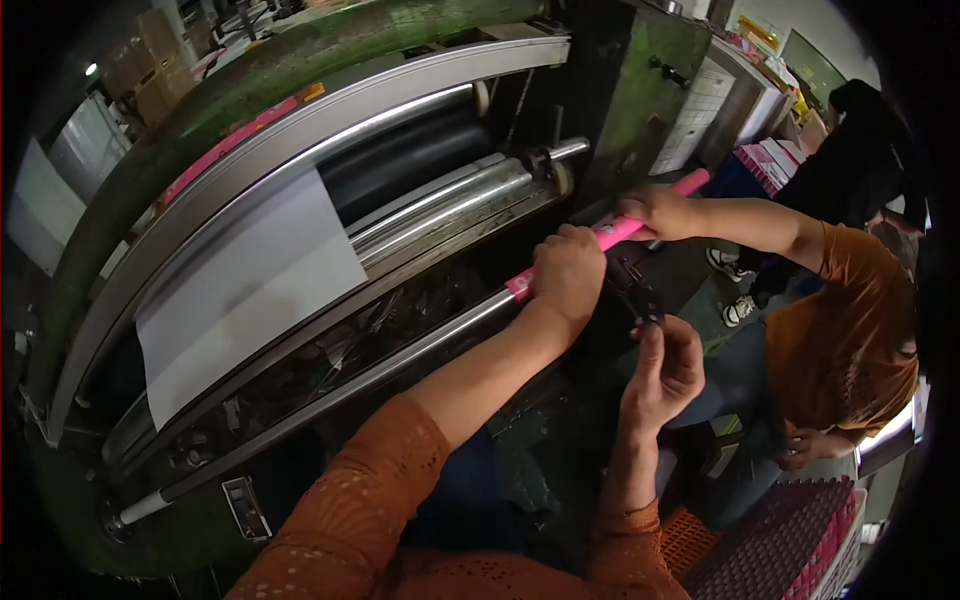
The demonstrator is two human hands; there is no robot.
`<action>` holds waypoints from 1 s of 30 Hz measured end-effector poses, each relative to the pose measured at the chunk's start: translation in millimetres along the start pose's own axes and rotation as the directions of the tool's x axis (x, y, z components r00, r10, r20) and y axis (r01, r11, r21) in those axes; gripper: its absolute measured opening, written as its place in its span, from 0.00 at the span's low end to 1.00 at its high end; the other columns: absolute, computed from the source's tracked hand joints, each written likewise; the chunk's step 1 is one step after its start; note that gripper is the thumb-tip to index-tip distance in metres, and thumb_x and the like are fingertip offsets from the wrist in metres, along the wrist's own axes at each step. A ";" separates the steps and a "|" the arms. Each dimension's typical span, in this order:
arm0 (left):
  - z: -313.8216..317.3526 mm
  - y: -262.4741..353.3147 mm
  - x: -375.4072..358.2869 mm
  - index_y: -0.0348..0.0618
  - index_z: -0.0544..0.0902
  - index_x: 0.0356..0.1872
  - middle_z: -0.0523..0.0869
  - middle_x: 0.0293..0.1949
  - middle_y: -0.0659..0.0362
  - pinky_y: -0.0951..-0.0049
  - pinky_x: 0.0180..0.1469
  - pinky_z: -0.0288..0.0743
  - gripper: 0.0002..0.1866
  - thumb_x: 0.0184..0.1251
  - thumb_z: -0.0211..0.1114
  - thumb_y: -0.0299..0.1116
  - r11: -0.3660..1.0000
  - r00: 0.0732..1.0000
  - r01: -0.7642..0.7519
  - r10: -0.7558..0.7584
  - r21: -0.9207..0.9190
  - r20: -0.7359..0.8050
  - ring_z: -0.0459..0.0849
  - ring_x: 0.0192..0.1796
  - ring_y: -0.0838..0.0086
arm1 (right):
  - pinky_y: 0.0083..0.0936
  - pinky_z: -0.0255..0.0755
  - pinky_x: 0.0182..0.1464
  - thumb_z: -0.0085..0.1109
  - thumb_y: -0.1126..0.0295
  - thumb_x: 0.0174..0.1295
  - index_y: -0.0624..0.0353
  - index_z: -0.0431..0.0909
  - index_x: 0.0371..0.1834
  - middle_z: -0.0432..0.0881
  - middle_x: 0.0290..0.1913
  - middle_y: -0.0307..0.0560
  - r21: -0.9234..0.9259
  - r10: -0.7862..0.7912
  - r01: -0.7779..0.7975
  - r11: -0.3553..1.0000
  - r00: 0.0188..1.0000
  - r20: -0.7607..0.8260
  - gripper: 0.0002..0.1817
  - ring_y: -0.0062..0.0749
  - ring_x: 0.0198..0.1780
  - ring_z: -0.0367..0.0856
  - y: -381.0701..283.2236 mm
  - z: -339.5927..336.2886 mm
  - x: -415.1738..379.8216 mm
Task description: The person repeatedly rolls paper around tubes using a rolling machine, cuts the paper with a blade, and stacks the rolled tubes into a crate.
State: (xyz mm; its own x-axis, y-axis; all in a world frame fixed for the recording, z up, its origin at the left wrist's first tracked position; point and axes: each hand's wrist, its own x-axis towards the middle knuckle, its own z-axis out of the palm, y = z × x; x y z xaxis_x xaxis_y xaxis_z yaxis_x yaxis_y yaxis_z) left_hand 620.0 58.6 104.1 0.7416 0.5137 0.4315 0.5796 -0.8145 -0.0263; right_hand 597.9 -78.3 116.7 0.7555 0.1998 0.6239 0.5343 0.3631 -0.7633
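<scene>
A bright pink tube (622,232) sits around the end of a long metal shaft (420,345). My left hand (570,272) is closed around the pink tube near its lower end, fingers wrapped over the top. Lower and to the right, my right hand (660,380) pinches a dark scissor-like tool (632,288) between thumb and fingers, its far end pointing up toward the tube. A co-worker's hand (660,212) grips the same tube farther up, beyond my left hand.
A green machine (625,110) with metal rollers (460,205) stands ahead, a white sheet (260,290) draped over it. The co-worker in an orange top (840,330) is at my right; another person in black (850,160) stands behind. A purple woven basket (770,540) is at lower right.
</scene>
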 end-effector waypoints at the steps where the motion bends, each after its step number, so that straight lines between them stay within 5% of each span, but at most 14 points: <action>1: -0.5 -1.1 1.9 0.44 0.80 0.39 0.82 0.33 0.61 0.72 0.34 0.75 0.08 0.62 0.56 0.32 0.998 0.997 -0.063 0.063 -0.001 -0.041 0.83 0.34 0.72 | 0.16 0.70 0.44 0.58 0.78 0.66 0.66 0.77 0.37 0.80 0.37 0.44 0.000 0.028 -0.028 1.000 1.000 -0.003 0.02 0.21 0.37 0.77 -2.9 2.5 1.2; 3: -1.4 -4.5 -17.8 0.36 0.76 0.57 0.82 0.46 0.51 0.63 0.52 0.72 0.22 0.64 0.54 0.35 0.994 0.983 -0.093 0.101 0.062 -0.151 0.79 0.50 0.64 | 0.15 0.69 0.44 0.60 0.75 0.66 0.66 0.77 0.37 0.80 0.37 0.43 -0.015 0.041 -0.040 0.999 0.999 0.027 0.04 0.20 0.37 0.76 -7.0 17.8 3.8; 7: -63.7 -75.0 -115.3 0.36 0.76 0.56 0.79 0.52 0.49 0.55 0.63 0.67 0.21 0.66 0.52 0.37 0.927 0.887 -0.376 0.357 -0.010 -0.294 0.76 0.58 0.59 | 0.12 0.67 0.40 0.60 0.74 0.67 0.64 0.78 0.37 0.80 0.33 0.36 0.149 0.038 -0.070 0.986 0.977 0.209 0.04 0.15 0.34 0.74 -21.0 83.2 8.7; 9: -66.8 -109.8 -178.6 0.37 0.81 0.48 0.81 0.47 0.52 0.58 0.60 0.71 0.17 0.59 0.60 0.32 0.879 0.849 -0.412 0.272 -0.242 -0.454 0.79 0.53 0.60 | 0.11 0.66 0.39 0.60 0.75 0.67 0.63 0.78 0.37 0.79 0.32 0.34 0.166 -0.001 -0.060 0.984 0.939 0.345 0.03 0.13 0.33 0.73 -43.4 134.8 17.9; 14: -86.5 -212.6 -312.8 0.39 0.82 0.43 0.82 0.44 0.54 0.60 0.52 0.74 0.10 0.61 0.65 0.30 0.853 1.000 0.031 -0.024 -0.522 0.019 0.80 0.50 0.60 | 0.13 0.66 0.34 0.62 0.73 0.63 0.65 0.78 0.29 0.77 0.24 0.32 0.318 -0.190 0.025 0.948 0.846 0.499 0.08 0.12 0.28 0.70 -94.5 296.3 32.0; 18: -97.9 -269.0 -369.2 0.38 0.82 0.43 0.85 0.38 0.54 0.64 0.47 0.77 0.08 0.66 0.63 0.29 0.560 0.831 0.505 -0.522 -0.657 0.194 0.84 0.44 0.62 | 0.17 0.70 0.32 0.62 0.65 0.61 0.66 0.84 0.33 0.83 0.24 0.40 -0.012 -0.160 0.199 0.980 0.821 0.548 0.12 0.20 0.26 0.78 -102.2 420.0 48.6; 19: -86.3 -278.8 -382.5 0.37 0.82 0.43 0.85 0.39 0.55 0.67 0.48 0.77 0.08 0.67 0.63 0.29 0.331 0.727 0.563 -0.634 -0.758 0.264 0.83 0.46 0.66 | 0.18 0.70 0.30 0.62 0.64 0.61 0.65 0.85 0.33 0.84 0.25 0.42 0.021 0.001 -0.018 1.000 0.784 0.620 0.13 0.21 0.27 0.80 -105.9 427.4 42.5; 21: -68.9 -304.7 -404.0 0.35 0.81 0.46 0.86 0.43 0.56 0.75 0.51 0.75 0.11 0.71 0.62 0.32 -0.069 0.629 0.441 -0.687 -0.895 0.363 0.81 0.49 0.78 | 0.18 0.63 0.23 0.58 0.59 0.63 0.65 0.84 0.37 0.86 0.28 0.45 -0.015 0.234 -0.321 0.947 0.660 0.714 0.17 0.21 0.26 0.81 -127.4 422.7 33.6; 23: -73.1 -325.7 -406.0 0.36 0.80 0.47 0.85 0.44 0.56 0.73 0.52 0.75 0.12 0.71 0.61 0.35 -0.068 0.587 0.316 -0.769 -0.946 0.252 0.82 0.49 0.76 | 0.17 0.60 0.21 0.53 0.57 0.66 0.65 0.82 0.42 0.87 0.30 0.46 -0.024 0.259 -0.446 0.895 0.475 0.841 0.20 0.21 0.24 0.80 -157.9 369.1 -9.2; 24: -74.6 -333.9 -408.1 0.37 0.80 0.48 0.85 0.45 0.56 0.72 0.52 0.76 0.14 0.72 0.61 0.37 -0.053 0.540 0.189 -0.828 -0.980 0.149 0.82 0.49 0.75 | 0.16 0.61 0.22 0.49 0.56 0.69 0.65 0.81 0.43 0.87 0.33 0.47 -0.098 0.218 -0.430 0.898 0.240 0.946 0.21 0.23 0.24 0.81 -152.2 333.8 -37.9; 26: -76.7 -354.8 -413.0 0.38 0.79 0.49 0.84 0.46 0.56 0.71 0.52 0.76 0.16 0.72 0.61 0.41 -0.204 0.497 0.114 -0.836 -0.972 0.233 0.82 0.49 0.73 | 0.16 0.64 0.23 0.54 0.61 0.66 0.65 0.81 0.46 0.87 0.34 0.49 -0.497 0.273 -0.288 0.819 -0.566 0.778 0.17 0.26 0.30 0.86 -148.1 270.6 -96.9; 27: -77.6 -363.8 -413.0 0.39 0.78 0.50 0.84 0.47 0.56 0.69 0.53 0.77 0.18 0.72 0.60 0.44 -0.340 0.467 0.032 -0.826 -0.940 0.315 0.82 0.50 0.71 | 0.14 0.69 0.29 0.56 0.64 0.67 0.62 0.82 0.46 0.88 0.35 0.48 -0.631 0.261 -0.281 0.723 -0.734 0.626 0.14 0.27 0.31 0.86 -101.1 237.0 -144.7; 29: -80.9 -376.5 -410.1 0.42 0.79 0.46 0.85 0.42 0.59 0.72 0.48 0.77 0.19 0.72 0.60 0.48 -0.318 0.434 0.002 -0.854 -0.948 0.287 0.83 0.44 0.75 | 0.17 0.71 0.30 0.56 0.61 0.68 0.62 0.81 0.48 0.88 0.36 0.48 -0.696 0.497 -0.288 0.658 -0.528 0.689 0.15 0.28 0.32 0.86 -64.4 196.2 -178.8; 30: -80.6 -384.3 -414.6 0.41 0.80 0.45 0.85 0.42 0.59 0.72 0.49 0.78 0.18 0.72 0.61 0.48 -0.344 0.451 0.001 -0.838 -0.939 0.307 0.83 0.44 0.75 | 0.19 0.72 0.31 0.54 0.57 0.70 0.59 0.79 0.51 0.87 0.37 0.48 -0.645 0.580 -0.578 0.499 -0.330 0.744 0.18 0.28 0.31 0.85 -31.2 186.4 -178.3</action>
State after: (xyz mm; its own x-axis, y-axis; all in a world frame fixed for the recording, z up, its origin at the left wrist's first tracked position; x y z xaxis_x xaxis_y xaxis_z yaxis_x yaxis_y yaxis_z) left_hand 62.6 136.9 8.0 -0.0478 0.9970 -0.0606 -0.5161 0.0273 0.8561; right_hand 375.9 44.4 60.5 -0.2214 0.8223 -0.5242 0.0741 -0.5218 -0.8499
